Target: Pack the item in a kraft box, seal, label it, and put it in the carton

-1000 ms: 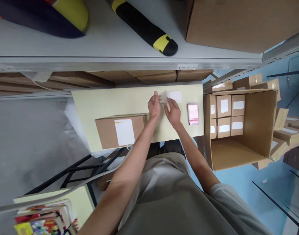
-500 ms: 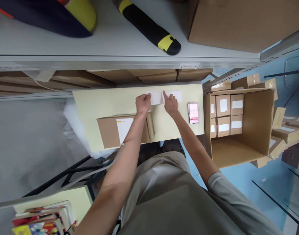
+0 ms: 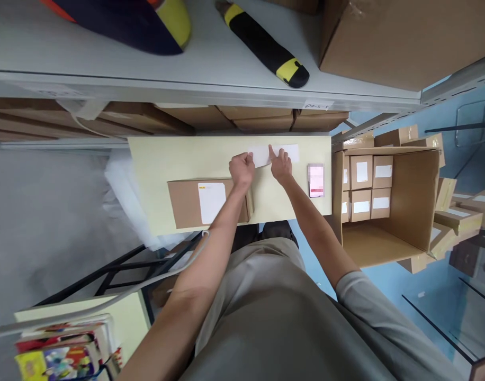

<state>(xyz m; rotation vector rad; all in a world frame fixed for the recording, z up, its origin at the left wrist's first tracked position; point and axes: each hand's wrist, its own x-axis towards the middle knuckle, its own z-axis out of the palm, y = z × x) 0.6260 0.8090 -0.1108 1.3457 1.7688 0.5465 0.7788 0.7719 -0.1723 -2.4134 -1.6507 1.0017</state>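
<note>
A strip of white paper [image 3: 260, 155] lies along the far side of the cream tabletop [image 3: 155, 159]. My left hand [image 3: 241, 169] is closed, pinching the strip's left end between thumb and fingers. On the strip's middle rests my right hand [image 3: 281, 166], its index finger stretched out and the other fingers bent; it grips nothing. The near edge of the paper seems slightly raised between the hands. A brown cardboard box [image 3: 185, 205] with a white label [image 3: 211, 202] lies nearer my body, partly covered by my left forearm. Right of my right hand is a phone [image 3: 316, 180] with its screen lit.
An open carton [image 3: 411, 196] holding several small labelled boxes [image 3: 361, 172] stands at the table's right. Overhead, a grey shelf [image 3: 147, 71] carries a black-and-yellow knife handle [image 3: 264, 45] and a large box [image 3: 401, 45]. Books [image 3: 68, 354] sit lower left, near a cable [image 3: 127, 296].
The gap between my hands has narrowed slightly, and the paper looks flatter near my right index finger. The whole view has shifted a little.
</note>
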